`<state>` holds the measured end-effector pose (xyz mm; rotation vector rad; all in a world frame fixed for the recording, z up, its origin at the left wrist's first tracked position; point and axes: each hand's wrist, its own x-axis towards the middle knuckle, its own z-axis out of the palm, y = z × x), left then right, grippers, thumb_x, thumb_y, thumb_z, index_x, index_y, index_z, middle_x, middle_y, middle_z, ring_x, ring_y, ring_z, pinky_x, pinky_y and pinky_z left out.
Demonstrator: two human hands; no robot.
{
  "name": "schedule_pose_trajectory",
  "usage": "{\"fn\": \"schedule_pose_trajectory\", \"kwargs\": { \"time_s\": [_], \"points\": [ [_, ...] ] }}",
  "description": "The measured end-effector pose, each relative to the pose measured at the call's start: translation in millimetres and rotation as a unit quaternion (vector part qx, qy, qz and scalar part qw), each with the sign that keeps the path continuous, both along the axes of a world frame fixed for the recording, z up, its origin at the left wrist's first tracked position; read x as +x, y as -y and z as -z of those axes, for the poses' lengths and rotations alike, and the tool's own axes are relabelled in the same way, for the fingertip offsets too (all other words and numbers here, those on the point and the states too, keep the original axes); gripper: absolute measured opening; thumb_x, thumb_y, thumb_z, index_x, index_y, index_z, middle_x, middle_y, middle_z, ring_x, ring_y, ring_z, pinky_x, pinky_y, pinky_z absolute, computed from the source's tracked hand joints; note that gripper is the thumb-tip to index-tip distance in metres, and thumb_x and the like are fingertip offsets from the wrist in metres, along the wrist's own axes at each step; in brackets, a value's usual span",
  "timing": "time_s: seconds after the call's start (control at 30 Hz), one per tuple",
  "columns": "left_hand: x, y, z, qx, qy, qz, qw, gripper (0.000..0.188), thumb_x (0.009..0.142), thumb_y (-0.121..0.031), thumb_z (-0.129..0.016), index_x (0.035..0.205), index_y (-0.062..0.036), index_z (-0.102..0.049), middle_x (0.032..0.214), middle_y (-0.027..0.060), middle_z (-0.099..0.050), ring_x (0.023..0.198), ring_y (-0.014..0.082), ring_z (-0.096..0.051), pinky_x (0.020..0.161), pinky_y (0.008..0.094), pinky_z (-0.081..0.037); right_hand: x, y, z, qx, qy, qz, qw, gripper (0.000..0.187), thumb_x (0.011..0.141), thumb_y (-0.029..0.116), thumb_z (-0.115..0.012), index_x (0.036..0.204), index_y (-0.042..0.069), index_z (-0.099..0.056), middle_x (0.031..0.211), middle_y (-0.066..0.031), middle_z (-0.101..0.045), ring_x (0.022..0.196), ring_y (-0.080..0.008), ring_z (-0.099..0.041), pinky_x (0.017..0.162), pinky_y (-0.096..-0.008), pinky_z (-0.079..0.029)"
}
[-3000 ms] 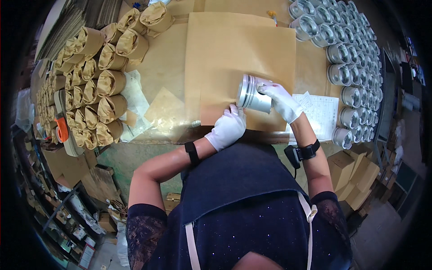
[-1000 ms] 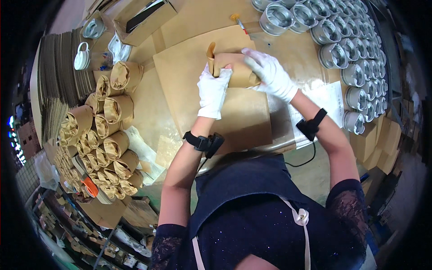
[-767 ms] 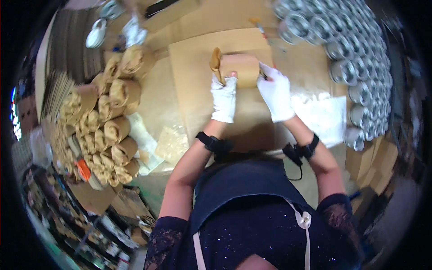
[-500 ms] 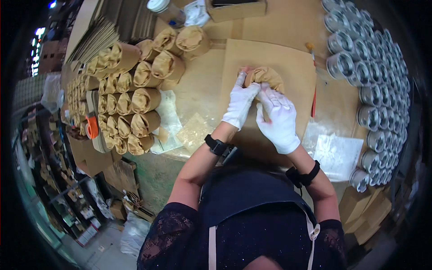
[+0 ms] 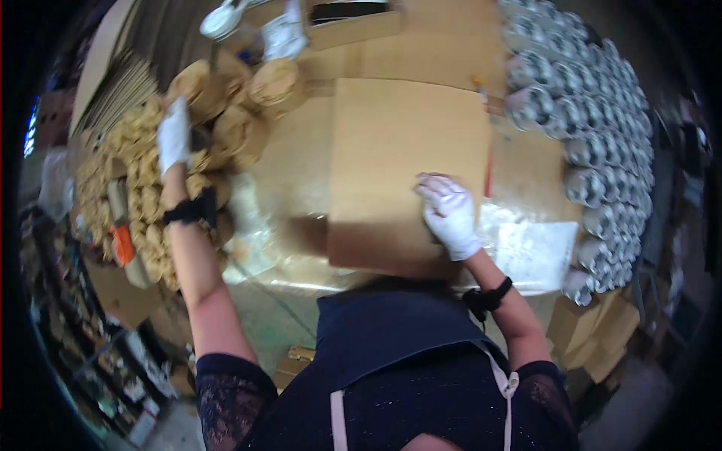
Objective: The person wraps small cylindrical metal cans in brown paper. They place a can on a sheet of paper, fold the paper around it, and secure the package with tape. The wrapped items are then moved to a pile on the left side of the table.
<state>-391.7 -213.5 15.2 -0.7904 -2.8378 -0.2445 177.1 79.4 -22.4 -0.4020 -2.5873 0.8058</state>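
At the far left of the table, my left hand [image 5: 174, 139] in a white glove has its fingers round the side of a brown paper-wrapped bundle [image 5: 198, 86]. Motion blur softens this area, and what the paper covers is hidden. More paper-wrapped bundles [image 5: 239, 131] stand right beside it in rows. My right hand [image 5: 451, 216], also gloved in white, is by the right edge of a flat cardboard sheet [image 5: 406, 143]. Its fingers stretch out over the sheet, holding nothing.
Rows of silvery round containers [image 5: 530, 107] fill the table's right side. A stack of folded cardboard [image 5: 120, 90] rises at the far left, near a white-lidded jar [image 5: 219, 22] and an open box [image 5: 353, 28]. An orange-handled tool [image 5: 122, 245] lies among the bundles.
The paper bundle has left the cardboard sheet. My left hand has swung far left to the wrapped rows, while my right hand has drawn back toward me. The whole view has shifted.
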Motion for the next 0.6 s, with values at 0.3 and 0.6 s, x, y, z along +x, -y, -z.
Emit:
{"fn": "schedule_pose_trajectory", "kwargs": {
  "time_s": [0.3, 0.6],
  "points": [
    [386.8, -118.1, -23.5, 0.047, 0.238, 0.572, 0.783, 0.056, 0.078, -0.027, -0.081, 0.130, -0.0119, -0.066, 0.134, 0.0150, -0.065, 0.132, 0.0340, -0.059, 0.111, 0.0456, -0.048, 6.8, -10.9, 2.1, 0.042, -0.003, -0.012, 0.999, 0.021, 0.080, 0.007, -0.069, 0.100, 0.010, -0.075, 0.111, -0.0091, -0.077, 0.104, -0.0287, -0.074, 0.089, -0.0427, -0.060],
    [468.3, -78.1, 4.8, -0.073, 0.207, 0.577, 0.786, 0.063, 0.079, -0.034, -0.080, 0.137, -0.0149, -0.064, 0.152, 0.0186, -0.051, 0.147, 0.0406, -0.042, 0.120, 0.0623, -0.033, -15.0, -194.7, -89.8, 0.179, 0.330, 0.313, 0.872, 0.050, 0.091, 0.054, -0.064, 0.092, 0.008, -0.080, 0.082, -0.0155, -0.076, 0.077, -0.0341, -0.074, 0.063, -0.0481, -0.056]
  ]
}}
